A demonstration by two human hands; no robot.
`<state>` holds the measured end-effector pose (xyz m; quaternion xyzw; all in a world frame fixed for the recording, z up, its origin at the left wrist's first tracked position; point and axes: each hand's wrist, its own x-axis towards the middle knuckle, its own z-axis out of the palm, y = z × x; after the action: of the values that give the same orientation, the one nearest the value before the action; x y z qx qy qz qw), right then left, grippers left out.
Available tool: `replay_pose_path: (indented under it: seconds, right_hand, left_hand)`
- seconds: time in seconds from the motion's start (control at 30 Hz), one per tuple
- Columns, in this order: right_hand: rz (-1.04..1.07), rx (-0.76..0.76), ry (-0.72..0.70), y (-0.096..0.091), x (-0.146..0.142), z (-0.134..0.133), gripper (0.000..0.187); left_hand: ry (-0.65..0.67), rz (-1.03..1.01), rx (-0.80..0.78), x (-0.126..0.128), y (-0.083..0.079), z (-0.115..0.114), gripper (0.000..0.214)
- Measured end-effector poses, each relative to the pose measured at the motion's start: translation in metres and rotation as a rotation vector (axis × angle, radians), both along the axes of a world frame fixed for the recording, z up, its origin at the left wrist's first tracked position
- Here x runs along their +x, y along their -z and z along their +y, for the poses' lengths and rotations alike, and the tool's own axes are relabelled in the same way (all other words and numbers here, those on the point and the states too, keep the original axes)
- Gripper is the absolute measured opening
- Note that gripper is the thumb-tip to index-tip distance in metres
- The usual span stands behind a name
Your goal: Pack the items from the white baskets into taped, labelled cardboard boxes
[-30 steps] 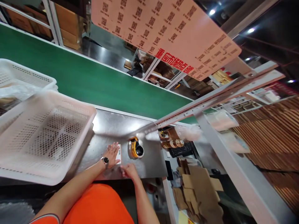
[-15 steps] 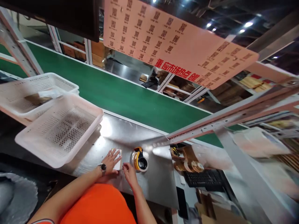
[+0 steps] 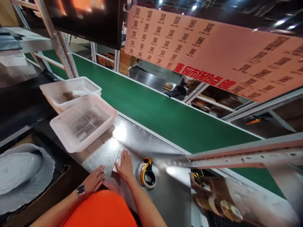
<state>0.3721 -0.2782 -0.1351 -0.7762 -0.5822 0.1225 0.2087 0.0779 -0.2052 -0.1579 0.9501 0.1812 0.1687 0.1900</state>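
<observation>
Both hands lie flat on the steel counter (image 3: 165,189), each grip spread open and clasping nothing: the right hand (image 3: 124,165) presses on a small labelled packet (image 3: 118,155), the left hand (image 3: 95,179) rests just beside it. Near the right hand sits a yellow tape dispenser (image 3: 147,172); white baskets (image 3: 60,136) stand farther left.
</observation>
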Motion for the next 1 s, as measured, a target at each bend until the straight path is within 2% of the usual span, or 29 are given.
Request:
replay_pose_path:
  seconds: [0.07, 0.13, 0.23, 0.3, 0.43, 0.63, 0.73, 0.83, 0.9, 1.0]
  right_hand:
    - [-0.02, -0.092, -0.006, -0.014, -0.002, 0.0, 0.104]
    - [-0.032, -0.158, -0.002, -0.028, -0.004, 0.002, 0.115]
    - [-0.07, -0.217, 0.05, -0.041, -0.015, 0.01, 0.114]
    - [-0.096, -0.236, 0.098, -0.044, -0.026, 0.017, 0.11]
    - [-0.092, -0.198, 0.097, -0.037, -0.04, 0.021, 0.098]
    - [-0.037, -0.156, -0.166, -0.034, -0.033, 0.024, 0.07]
    - [0.023, -0.162, -0.315, -0.038, -0.034, 0.031, 0.051]
    - [0.219, -0.106, -0.409, -0.038, -0.044, 0.026, 0.051]
    - [0.39, -0.049, -0.335, -0.037, -0.053, 0.01, 0.053]
    - [0.704, -0.077, -0.042, -0.033, -0.063, -0.024, 0.036]
  left_hand:
    - [-0.146, -0.009, -0.056, -0.017, 0.0, -0.009, 0.038]
    - [-0.281, -0.005, -0.152, -0.027, -0.006, -0.016, 0.041]
    - [-0.438, -0.018, -0.333, -0.026, -0.02, -0.02, 0.045]
    - [-0.488, -0.049, -0.447, -0.016, -0.032, -0.015, 0.047]
    - [-0.484, -0.086, -0.639, 0.016, -0.053, 0.005, 0.049]
    - [-0.429, -0.155, -0.874, 0.063, -0.072, 0.027, 0.058]
    - [-0.373, -0.166, -0.914, 0.073, -0.079, 0.035, 0.059]
    - [-0.344, -0.161, -0.919, 0.072, -0.083, 0.043, 0.059]
    - [-0.349, -0.135, -0.919, 0.067, -0.082, 0.049, 0.061]
    - [-0.358, -0.104, -0.918, 0.057, -0.078, 0.057, 0.066]
